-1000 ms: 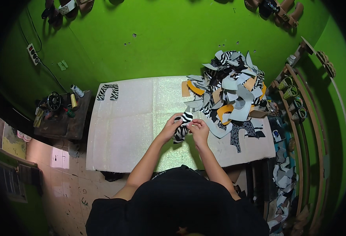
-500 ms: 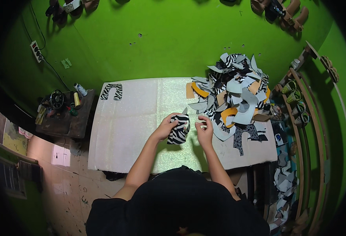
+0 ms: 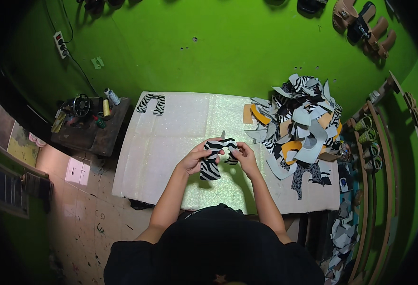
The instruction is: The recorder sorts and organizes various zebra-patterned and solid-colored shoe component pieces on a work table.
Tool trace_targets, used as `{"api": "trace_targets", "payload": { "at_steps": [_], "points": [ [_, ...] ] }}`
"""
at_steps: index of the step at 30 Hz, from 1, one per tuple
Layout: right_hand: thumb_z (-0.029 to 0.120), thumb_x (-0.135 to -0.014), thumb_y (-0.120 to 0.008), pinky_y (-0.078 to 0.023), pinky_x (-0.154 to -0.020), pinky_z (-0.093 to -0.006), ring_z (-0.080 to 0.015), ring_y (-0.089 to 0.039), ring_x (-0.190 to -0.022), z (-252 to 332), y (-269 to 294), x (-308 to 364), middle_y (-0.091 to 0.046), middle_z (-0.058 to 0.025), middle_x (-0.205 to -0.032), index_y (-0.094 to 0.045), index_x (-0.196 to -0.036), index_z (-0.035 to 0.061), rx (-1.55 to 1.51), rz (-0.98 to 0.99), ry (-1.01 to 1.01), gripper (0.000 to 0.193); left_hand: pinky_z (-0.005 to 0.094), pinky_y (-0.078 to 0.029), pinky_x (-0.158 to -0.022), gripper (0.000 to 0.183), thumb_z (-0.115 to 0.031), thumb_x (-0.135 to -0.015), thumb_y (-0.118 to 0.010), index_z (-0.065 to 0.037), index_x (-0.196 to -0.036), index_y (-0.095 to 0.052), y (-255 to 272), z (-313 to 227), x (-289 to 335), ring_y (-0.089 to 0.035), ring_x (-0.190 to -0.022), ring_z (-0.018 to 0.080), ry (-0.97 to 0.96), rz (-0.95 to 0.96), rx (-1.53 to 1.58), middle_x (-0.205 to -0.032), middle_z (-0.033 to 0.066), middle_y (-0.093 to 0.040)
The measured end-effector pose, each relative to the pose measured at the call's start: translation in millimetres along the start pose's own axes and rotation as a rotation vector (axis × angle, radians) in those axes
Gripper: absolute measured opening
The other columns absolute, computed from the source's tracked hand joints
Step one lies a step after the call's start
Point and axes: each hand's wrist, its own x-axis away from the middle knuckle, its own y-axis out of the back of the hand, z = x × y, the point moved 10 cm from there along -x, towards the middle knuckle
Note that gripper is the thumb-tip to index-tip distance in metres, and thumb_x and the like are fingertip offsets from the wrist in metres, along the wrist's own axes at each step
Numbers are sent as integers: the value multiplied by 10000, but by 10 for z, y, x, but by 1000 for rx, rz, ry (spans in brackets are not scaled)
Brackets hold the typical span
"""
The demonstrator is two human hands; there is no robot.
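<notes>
Over the middle of the table, a zebra-striped, arch-shaped cut piece [image 3: 211, 170] hangs between my two hands. My left hand [image 3: 193, 160] is closed on its left side, thumb on top, with one leg drooping below the fingers. The right side is pinched by my right hand [image 3: 247, 158], close to the curved opening. A grey pointed tip [image 3: 223, 134] shows just behind the piece; what it belongs to is hidden. At the table's far left lies another zebra-striped arch piece [image 3: 158, 105], flat.
A heap of cut scraps [image 3: 308, 123] covers the table's right side, a black patterned cutout [image 3: 300, 179] at its near edge. Left of the pale table [image 3: 171, 137] stands a sewing machine [image 3: 81, 105] with thread spools [image 3: 112, 96]. Sandals [image 3: 368, 135] sit on a wooden rack at right.
My right hand, empty before, has moved in and taken hold of the striped piece's right side. The piece is now spread wider between both hands. The whole view has shifted slightly.
</notes>
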Motion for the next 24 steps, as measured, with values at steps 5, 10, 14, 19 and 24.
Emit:
{"api": "trace_targets", "payload": {
  "at_steps": [5, 10, 14, 19, 24],
  "points": [
    [79, -823, -532, -409, -767, -235, -111, -516, -867, -29, -292, -173, -539, -60, -990, -500, -984, 16, -56, 83, -20, 176, 265, -472, -591, 477, -73, -806, -513, -3, -1240, -327, 74, -149, 160, -533, -663, 134, -25, 47, -10, -971, 150, -536],
    [79, -832, -494, -344, -891, -274, -124, -466, -993, 164, -932, -231, -516, -77, -1110, -499, -884, 40, -244, 342, 0, 65, 235, -420, -526, 479, -89, -834, -470, -43, -1270, -276, 88, -393, 376, -429, -563, 85, -30, 94, 407, -892, 83, -471],
    [119, -851, -501, -395, -722, -202, -53, -492, -783, 105, -1122, -335, -548, 9, -826, -492, -876, 30, -126, 296, -89, 93, 251, -440, -549, 404, -80, -845, -448, -24, -1223, -317, 183, -648, 515, -445, -582, 94, -90, 103, 454, -894, 74, -481],
    [160, -862, -505, -338, -561, -152, -9, -427, -652, 261, -1236, -547, -478, 48, -731, -478, -886, 39, -133, 175, 49, 126, 281, -464, -576, 209, -83, -846, -454, 8, -1033, -440, 536, -884, 609, -512, -638, 137, -131, -93, 179, -867, 82, -515],
    [166, -872, -492, -358, -574, -155, -14, -434, -642, 381, -1237, -635, -467, 41, -755, -467, -889, 36, 55, 19, 175, 134, 303, -495, -622, 158, -78, -843, -476, -12, -987, -477, 819, -954, 658, -558, -656, 157, -110, -282, 29, -835, 93, -562]
  ]
}}
